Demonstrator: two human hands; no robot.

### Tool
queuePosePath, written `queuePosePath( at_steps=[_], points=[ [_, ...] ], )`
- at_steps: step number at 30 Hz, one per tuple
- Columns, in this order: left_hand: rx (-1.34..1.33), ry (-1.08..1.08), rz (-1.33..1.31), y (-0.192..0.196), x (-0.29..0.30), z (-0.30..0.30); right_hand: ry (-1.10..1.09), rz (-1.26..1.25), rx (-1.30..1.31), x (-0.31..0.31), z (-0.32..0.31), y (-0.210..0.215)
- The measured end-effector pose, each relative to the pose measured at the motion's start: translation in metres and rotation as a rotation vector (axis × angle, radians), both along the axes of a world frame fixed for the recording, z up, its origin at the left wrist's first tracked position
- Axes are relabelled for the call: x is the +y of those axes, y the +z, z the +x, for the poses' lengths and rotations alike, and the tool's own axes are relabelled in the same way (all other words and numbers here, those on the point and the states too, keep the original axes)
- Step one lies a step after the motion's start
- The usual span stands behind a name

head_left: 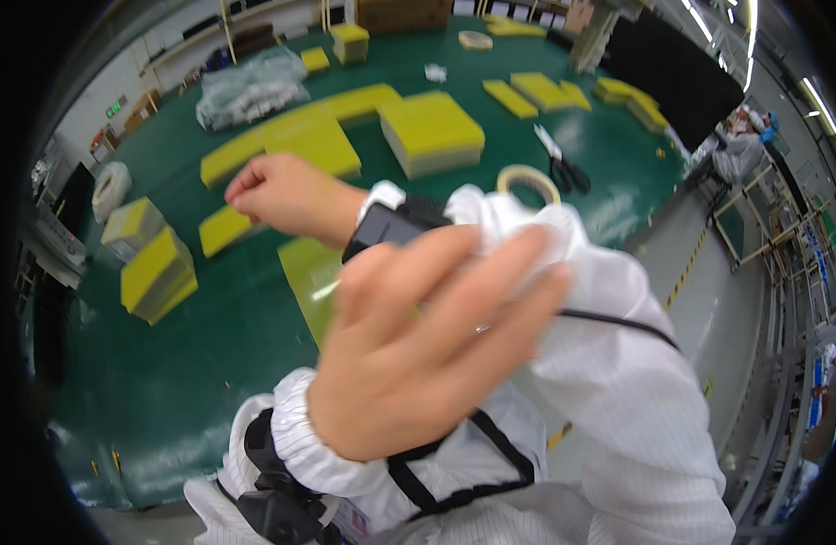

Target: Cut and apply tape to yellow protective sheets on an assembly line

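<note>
My right arm reaches across from the right, and my right hand (291, 195) hangs over the yellow stacks with its fingers curled in and nothing showing in them. A black device with a flat screen (382, 229) is strapped to that wrist at the end of the white sleeve (609, 309). Across this forearm lies my left hand (418, 345), back up, fingers stretched out and slightly blurred. Its fingertips are over the right sleeve; whether they press on it I cannot tell. A yellow sheet (304, 272) lies beneath, partly hidden by my hands.
Stacks of yellow-topped sheets (432, 127) stand about the green table (209, 363). Scissors (563, 162) and a tape roll (528, 184) lie at the right. Clear plastic film (253, 89) is heaped at the back left. Another roll (111, 189) stands at the left edge.
</note>
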State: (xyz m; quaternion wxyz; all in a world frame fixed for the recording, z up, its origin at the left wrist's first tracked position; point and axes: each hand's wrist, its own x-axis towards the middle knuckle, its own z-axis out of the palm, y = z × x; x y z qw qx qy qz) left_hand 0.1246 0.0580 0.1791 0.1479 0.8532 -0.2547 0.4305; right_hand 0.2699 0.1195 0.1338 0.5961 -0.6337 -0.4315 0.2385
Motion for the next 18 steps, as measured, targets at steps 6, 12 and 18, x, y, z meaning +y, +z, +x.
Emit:
queuePosePath(
  at_steps=[6,12,18],
  points=[
    [0.397,-0.313,0.163,0.002,-0.07,0.006,-0.016,-0.036,-0.003,-0.062,-0.038,-0.049],
    [0.412,-0.288,-0.09,0.01,-0.087,0.024,0.191,-0.274,-0.104,-0.08,-0.058,-0.082],
    [0.324,-0.144,-0.163,0.043,-0.082,0.033,0.391,-0.337,0.231,-0.054,-0.031,-0.061]
  ],
)
